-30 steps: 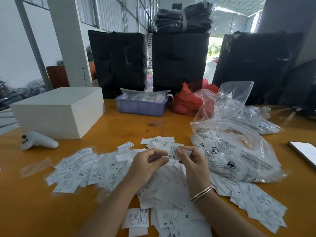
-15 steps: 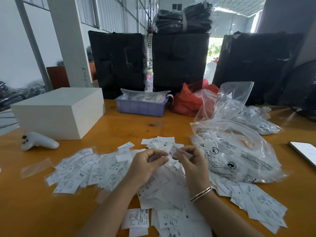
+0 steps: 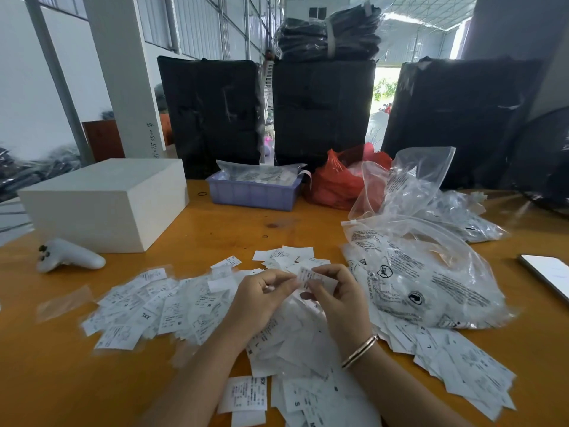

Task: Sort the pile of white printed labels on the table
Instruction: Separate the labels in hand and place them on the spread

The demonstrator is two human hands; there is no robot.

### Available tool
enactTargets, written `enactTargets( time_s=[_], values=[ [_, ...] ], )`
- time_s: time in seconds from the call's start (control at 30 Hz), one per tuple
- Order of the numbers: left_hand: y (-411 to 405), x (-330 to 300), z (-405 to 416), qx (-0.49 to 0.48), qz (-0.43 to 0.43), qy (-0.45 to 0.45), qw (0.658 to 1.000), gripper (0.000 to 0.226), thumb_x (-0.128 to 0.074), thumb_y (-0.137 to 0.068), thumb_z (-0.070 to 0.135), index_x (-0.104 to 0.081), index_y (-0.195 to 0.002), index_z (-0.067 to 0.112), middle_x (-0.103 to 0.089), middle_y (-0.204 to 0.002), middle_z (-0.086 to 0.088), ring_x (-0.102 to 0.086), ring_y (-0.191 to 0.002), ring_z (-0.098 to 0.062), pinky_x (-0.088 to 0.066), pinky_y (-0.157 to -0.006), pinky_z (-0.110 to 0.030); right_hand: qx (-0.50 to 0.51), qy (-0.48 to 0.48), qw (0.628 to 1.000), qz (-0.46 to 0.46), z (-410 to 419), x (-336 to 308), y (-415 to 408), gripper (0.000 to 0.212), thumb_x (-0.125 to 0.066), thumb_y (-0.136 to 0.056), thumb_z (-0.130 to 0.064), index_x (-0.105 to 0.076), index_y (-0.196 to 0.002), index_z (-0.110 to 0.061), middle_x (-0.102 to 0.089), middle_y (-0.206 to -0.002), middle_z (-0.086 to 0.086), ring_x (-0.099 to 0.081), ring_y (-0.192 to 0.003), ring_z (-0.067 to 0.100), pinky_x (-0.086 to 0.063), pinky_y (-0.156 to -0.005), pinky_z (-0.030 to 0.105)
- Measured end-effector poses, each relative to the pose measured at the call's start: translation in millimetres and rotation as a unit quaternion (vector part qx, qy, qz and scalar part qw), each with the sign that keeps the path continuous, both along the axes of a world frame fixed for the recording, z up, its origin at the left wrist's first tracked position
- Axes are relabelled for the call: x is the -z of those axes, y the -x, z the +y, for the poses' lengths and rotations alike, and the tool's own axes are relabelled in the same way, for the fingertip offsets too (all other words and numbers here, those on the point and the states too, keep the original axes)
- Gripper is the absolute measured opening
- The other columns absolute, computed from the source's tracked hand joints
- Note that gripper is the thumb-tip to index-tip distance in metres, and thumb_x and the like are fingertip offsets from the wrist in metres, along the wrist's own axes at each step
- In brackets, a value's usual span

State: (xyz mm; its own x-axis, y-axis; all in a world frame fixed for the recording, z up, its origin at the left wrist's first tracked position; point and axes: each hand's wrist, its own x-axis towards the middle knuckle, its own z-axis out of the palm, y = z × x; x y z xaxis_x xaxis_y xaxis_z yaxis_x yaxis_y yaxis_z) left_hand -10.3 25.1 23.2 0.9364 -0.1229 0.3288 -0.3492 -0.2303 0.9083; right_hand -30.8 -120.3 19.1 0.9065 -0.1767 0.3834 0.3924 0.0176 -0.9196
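Size marking "XXL" is legible on one white label (image 3: pixel 147 315) in the left spread. The letter "S" is legible on a label (image 3: pixel 297 403) near the bottom edge. Print on the clear bag (image 3: pixel 431 288) cannot be read.

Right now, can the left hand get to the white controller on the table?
Probably yes. The controller lies in the open on the left, with bare table between, but the left hand first has to let go of the label.

White box (image 3: pixel 104 204), white controller (image 3: pixel 69 257), purple tray (image 3: pixel 252 195), red bag (image 3: pixel 335 183), phone (image 3: pixel 548 272)
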Motion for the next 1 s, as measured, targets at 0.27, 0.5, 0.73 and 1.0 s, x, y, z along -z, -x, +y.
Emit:
enactTargets(
  time_s=[0.27,0.5,0.73,1.0],
  values=[
    [-2.2,0.7,1.3,-0.015,0.001,0.018,1.0,0.01,-0.073,-0.081,0.026,-0.072,-0.075,0.034,-0.071,-0.079,0.025,-0.063,-0.08,0.01,-0.042,-0.066,0.0,0.037,0.034,0.998,-0.023,0.3,2.0,-1.8,0.021,-0.067,-0.083,0.0,-0.058,-0.081,-0.019,-0.066,-0.08,0.002,-0.069,-0.074,0.019,-0.055,-0.064,0.025],
    [-2.3,1.5,0.2,-0.013,0.008,0.029,0.999,0.012,-0.075,-0.08,0.022,-0.073,-0.078,0.033,-0.071,-0.082,0.025,-0.062,-0.081,0.011,-0.042,-0.067,0.001,0.053,0.015,0.998,-0.014,-1.8,2.6,-4.6,0.016,-0.067,-0.083,-0.002,-0.059,-0.079,-0.016,-0.067,-0.075,-0.001,-0.068,-0.071,0.021,-0.053,-0.062,0.032],
    [-2.5,-0.5,2.0,-0.013,0.023,0.096,0.995,0.016,-0.075,-0.079,0.019,-0.075,-0.073,0.033,-0.073,-0.084,0.021,-0.066,-0.082,0.006,-0.045,-0.067,-0.003,0.044,-0.013,0.999,-0.011,-2.4,1.2,-4.0,0.015,-0.064,-0.085,-0.001,-0.059,-0.08,-0.015,-0.066,-0.076,0.0,-0.067,-0.07,0.017,-0.052,-0.061,0.021],
    [-3.0,-0.2,0.7,-0.012,0.026,0.088,0.996,0.006,-0.076,-0.072,0.028,-0.073,-0.077,0.031,-0.073,-0.082,0.019,-0.066,-0.082,0.004,-0.046,-0.068,-0.005,0.036,0.072,0.996,-0.037,2.1,4.8,-2.1,0.021,-0.066,-0.084,-0.002,-0.058,-0.079,-0.021,-0.063,-0.071,-0.013,-0.058,-0.067,0.007,-0.048,-0.062,0.024]
  ],
)
